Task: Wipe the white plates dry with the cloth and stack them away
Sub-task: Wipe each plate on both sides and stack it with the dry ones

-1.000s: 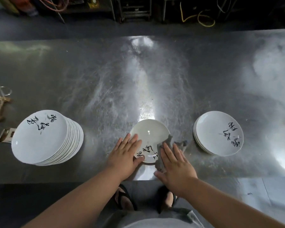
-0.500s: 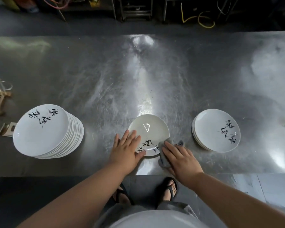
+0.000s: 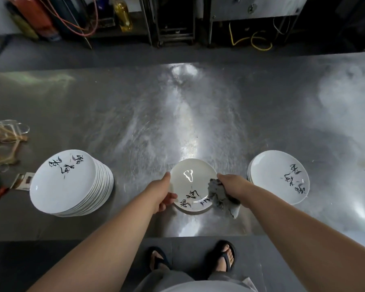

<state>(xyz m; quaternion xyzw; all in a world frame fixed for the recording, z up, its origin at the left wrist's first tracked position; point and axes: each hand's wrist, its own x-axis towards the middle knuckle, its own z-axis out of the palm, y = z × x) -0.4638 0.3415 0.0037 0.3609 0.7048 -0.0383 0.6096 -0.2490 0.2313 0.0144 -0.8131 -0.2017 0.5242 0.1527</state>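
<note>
I have one white plate [image 3: 190, 184] between my hands, close to the near edge of the steel table [image 3: 177, 112]. My left hand [image 3: 162, 192] clasps its left rim, thumb on the upper face and fingers tucked beneath, which I judge is there to brace the plate against the rubbing. My right hand [image 3: 233, 185] is clenched around the bunched grey cloth [image 3: 219, 197], which it holds against the plate's right rim. A loose tail of cloth hangs toward me. I cannot tell whether the plate sits on the steel or is lifted slightly off it.

The tall stack [image 3: 65, 182] stands to the left and the short stack [image 3: 276, 175] to the right, both well apart from my hands. I take the short one for the dried pile and the tall one for the pile still waiting, so the work looks early.

The plate is close to the table's near edge, so I would keep a firm hold on it. The far side is bare steel with plenty of room. The path right to the short stack is open. A tangle of twine [image 3: 0, 140] lies at the far left, beyond the tall stack.
</note>
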